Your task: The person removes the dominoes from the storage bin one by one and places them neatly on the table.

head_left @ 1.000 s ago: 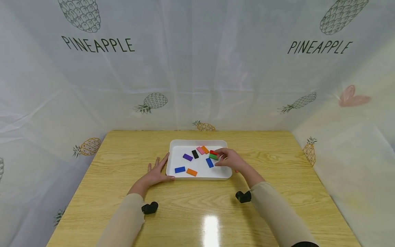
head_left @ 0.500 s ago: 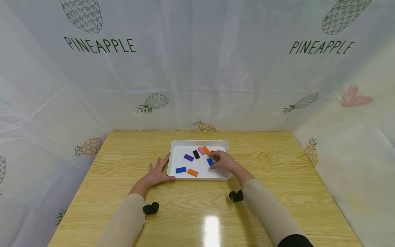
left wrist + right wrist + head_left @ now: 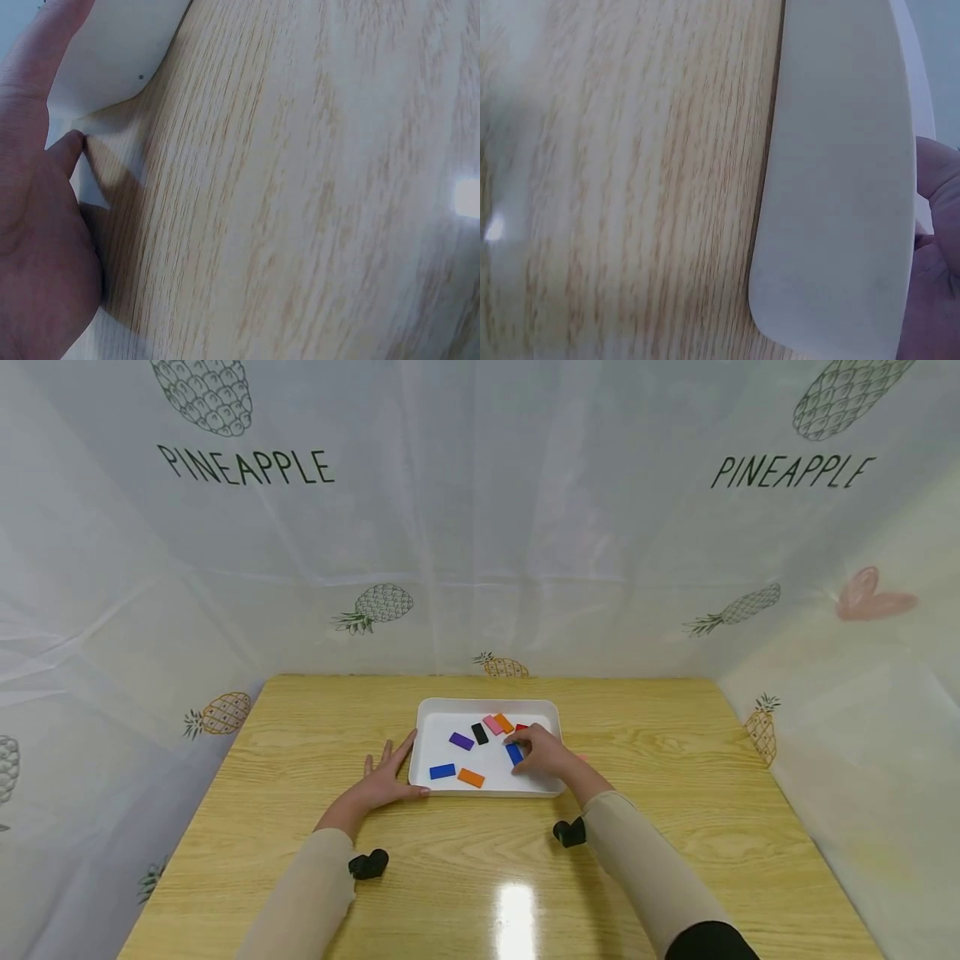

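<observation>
A shallow white tray (image 3: 442,710) holds several small, flat, coloured blocks. My right hand (image 3: 546,750) is over the tray's right side, with thumb and forefinger at opposite ends of a blue block (image 3: 513,753), pinching it. Just behind those fingers a red block (image 3: 521,727) peeks out, mostly covered by the hand. My left hand (image 3: 381,783) rests with spread fingers against the tray's left end, its thumb along the front corner. In the left wrist view the left hand (image 3: 37,195) lies beside the tray wall (image 3: 112,60); the right wrist view shows mainly the tray's outer wall (image 3: 840,180).
Other blocks in the tray are purple (image 3: 462,741), black (image 3: 480,733), pink (image 3: 493,724), orange at the back (image 3: 504,722), a second blue (image 3: 442,772) and orange at the front (image 3: 471,777). A patterned curtain (image 3: 480,527) surrounds the wooden table (image 3: 337,710).
My right hand has left the red and green blocks, moving slightly left and toward me onto the blue block. The green block is now hidden behind it. My left hand stays at the tray.
</observation>
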Available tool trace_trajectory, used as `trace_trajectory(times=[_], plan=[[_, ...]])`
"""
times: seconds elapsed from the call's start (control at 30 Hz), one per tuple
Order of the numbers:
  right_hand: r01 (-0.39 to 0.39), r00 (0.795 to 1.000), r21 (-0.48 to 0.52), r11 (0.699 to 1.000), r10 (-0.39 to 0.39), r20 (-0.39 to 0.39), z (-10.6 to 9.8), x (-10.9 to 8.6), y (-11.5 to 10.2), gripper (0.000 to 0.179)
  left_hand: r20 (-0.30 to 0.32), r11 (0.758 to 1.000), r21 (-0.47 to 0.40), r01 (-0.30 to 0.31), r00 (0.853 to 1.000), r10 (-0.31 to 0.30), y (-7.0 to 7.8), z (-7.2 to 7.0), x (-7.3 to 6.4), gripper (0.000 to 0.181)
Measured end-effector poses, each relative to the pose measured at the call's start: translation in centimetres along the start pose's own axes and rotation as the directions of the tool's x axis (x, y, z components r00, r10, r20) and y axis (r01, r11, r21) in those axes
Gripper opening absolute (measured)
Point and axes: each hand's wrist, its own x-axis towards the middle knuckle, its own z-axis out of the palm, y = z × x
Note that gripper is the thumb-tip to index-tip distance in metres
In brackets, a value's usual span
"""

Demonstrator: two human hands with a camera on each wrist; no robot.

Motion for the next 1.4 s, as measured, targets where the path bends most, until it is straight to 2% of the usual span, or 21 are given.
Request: trace_trajectory(times=[0.37,0.6,0.8,1.17,1.23,1.4], plan=[[-0.009,1.000,-0.015,1.000,0.009,-0.008,-0.2,0.7,0.2,0.046,-0.009,1.000,0.001,-0.005,1.000,0.005,0.3,-0.1,0.0,0.117],[0.023,1.000,0.001,1.000,-0.023,-0.015,-0.5,0.7,0.1,0.045,-0.009,1.000,-0.004,0.007,1.000,-0.007,0.3,-0.2,0.1,0.117],[0.018,1.000,0.039,0.999,-0.018,-0.006,-0.7,0.2,-0.2,0.045,-0.015,1.000,0.002,-0.001,1.000,0.001,0.2,-0.1,0.1,0.116],[0.060,0.998,0.107,0.992,-0.057,-0.031,-2.0,-1.1,-0.4,0.041,-0.005,1.000,0.008,0.008,1.000,-0.008,0.2,0.3,-0.1,0.116],[0.080,0.997,0.110,0.991,-0.077,-0.030,-2.4,-1.4,-0.5,0.041,-0.005,1.000,0.010,0.008,1.000,-0.008,0.2,0.3,-0.1,0.116],[0.063,0.998,0.102,0.993,-0.060,-0.027,-3.4,-2.1,-0.5,0.043,-0.011,1.000,-0.003,0.012,1.000,-0.012,0.3,0.2,-0.3,0.116]])
